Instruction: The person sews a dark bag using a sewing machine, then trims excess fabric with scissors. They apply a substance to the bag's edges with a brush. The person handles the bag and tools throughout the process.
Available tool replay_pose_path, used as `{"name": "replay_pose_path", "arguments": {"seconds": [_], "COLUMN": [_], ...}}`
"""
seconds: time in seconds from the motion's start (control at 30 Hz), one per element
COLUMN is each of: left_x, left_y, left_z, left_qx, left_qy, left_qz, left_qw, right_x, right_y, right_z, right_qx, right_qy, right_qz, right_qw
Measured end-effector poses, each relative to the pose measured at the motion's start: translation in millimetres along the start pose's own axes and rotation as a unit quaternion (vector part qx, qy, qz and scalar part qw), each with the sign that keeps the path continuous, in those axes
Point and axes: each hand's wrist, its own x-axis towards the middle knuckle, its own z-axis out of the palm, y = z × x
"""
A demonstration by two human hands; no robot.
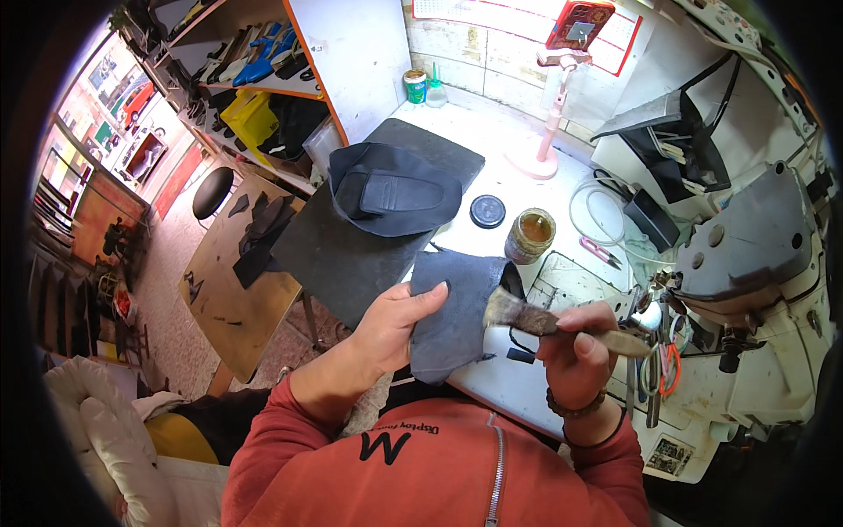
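My left hand (395,325) holds a dark grey leather piece (457,303) by its left edge, thumb on top, over the front edge of the white worktable (492,176). A worn wooden-handled brush (562,327) sits in my right hand (575,351), its bristles resting on the right edge of the leather piece. An open jar of amber glue (530,234) stands just beyond the leather, with its black lid (487,211) lying to its left.
Stacked black leather parts (395,189) lie on a dark mat (351,246) at the left. A sewing machine (746,255) fills the right side, with pink scissors (600,252) nearby. A phone on a pink stand (553,114), shelves (255,61) and a low wooden table (237,290) surround.
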Motion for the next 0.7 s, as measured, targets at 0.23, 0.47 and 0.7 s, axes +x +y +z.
{"name": "replay_pose_path", "arguments": {"seconds": [0.23,0.47,0.7], "left_x": [0.6,0.9,3.4], "left_y": [-2.5,-1.0,-0.2], "left_z": [-4.1,-3.9,-6.4], "left_qx": [0.039,0.055,0.07], "left_qy": [0.024,0.035,0.026], "left_qz": [-0.026,-0.039,-0.028], "left_qw": [0.999,0.997,0.997], "right_x": [5.9,3.2,3.5], "right_y": [1.9,-0.4,-3.3], "right_z": [-5.2,-11.3,-9.8], "right_qx": [-0.141,-0.113,-0.132], "right_qy": [0.066,0.1,0.113], "right_qz": [-0.012,0.026,0.066], "right_qw": [0.988,0.988,0.982]}}
